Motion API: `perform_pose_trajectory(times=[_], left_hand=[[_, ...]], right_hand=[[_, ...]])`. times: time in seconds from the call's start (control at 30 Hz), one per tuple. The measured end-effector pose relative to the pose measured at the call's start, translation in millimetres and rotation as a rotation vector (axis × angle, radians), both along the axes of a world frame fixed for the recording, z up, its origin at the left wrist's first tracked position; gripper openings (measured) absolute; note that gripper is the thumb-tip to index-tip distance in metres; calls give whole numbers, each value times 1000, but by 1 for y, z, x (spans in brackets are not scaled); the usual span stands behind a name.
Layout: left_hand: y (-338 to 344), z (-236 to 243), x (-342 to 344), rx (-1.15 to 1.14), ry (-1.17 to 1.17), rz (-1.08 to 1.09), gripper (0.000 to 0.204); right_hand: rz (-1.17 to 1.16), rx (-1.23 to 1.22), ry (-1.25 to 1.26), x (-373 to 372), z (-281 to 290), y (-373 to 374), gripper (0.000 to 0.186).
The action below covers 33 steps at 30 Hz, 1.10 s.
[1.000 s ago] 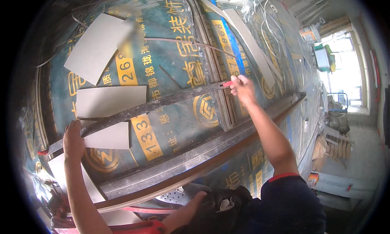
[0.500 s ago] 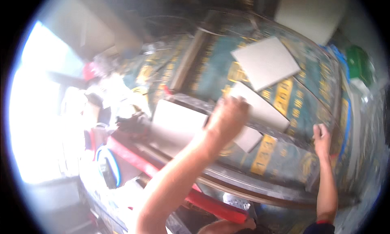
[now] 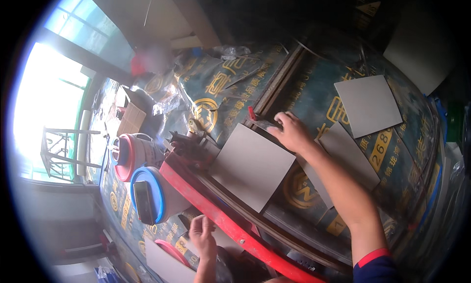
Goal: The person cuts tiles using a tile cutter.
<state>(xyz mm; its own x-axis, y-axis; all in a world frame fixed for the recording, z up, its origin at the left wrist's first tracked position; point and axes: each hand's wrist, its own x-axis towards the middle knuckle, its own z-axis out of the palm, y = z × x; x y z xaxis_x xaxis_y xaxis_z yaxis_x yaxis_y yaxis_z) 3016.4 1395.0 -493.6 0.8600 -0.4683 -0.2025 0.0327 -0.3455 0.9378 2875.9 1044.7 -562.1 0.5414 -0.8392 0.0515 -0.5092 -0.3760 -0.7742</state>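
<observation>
My right hand (image 3: 293, 132) reaches over the far edge of a square pale tile (image 3: 252, 167). Its fingers are curled beside a grey metal bar (image 3: 265, 123) with a red tip (image 3: 252, 113); whatever they grip is hidden. The tile lies along a long red metal beam (image 3: 221, 221) and dark rails (image 3: 274, 231). My left hand (image 3: 202, 232) is low, on the near side of the beam, fingers loosely closed with nothing visible in them. Beyond my right forearm lie a cut tile piece (image 3: 349, 153) and a larger pale tile (image 3: 369, 106). Another pale piece (image 3: 314, 180) shows partly behind the forearm.
A blue-rimmed bucket (image 3: 169, 192) with a phone-like dark slab (image 3: 143, 202) on its lid stands left, beside a red-lidded bucket (image 3: 130, 158). Printed green sheeting (image 3: 235, 94) covers the floor. A cardboard box (image 3: 131, 117) stands farther back. A large pale panel (image 3: 422, 52) leans at far right.
My left hand has come back from over the tiles to the near side of the red beam. My right hand has moved from the right side to the red-tipped bar. The view has shifted left.
</observation>
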Motion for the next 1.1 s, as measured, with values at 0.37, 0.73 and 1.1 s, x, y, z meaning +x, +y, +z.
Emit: perform_pose_trajectory(times=[0.37, 0.73, 1.1], left_hand=[[-17, -78, 3, 80, -10, -234, 26], [-35, -86, 7, 72, -225, -357, 29], [-25, -83, 10, 128, -223, -529, 63]], right_hand=[[58, 170, 104, 56, -35, -20, 59], [-1, 179, 127, 53, -27, -19, 57], [-173, 487, -89, -76, 1, 83, 28]])
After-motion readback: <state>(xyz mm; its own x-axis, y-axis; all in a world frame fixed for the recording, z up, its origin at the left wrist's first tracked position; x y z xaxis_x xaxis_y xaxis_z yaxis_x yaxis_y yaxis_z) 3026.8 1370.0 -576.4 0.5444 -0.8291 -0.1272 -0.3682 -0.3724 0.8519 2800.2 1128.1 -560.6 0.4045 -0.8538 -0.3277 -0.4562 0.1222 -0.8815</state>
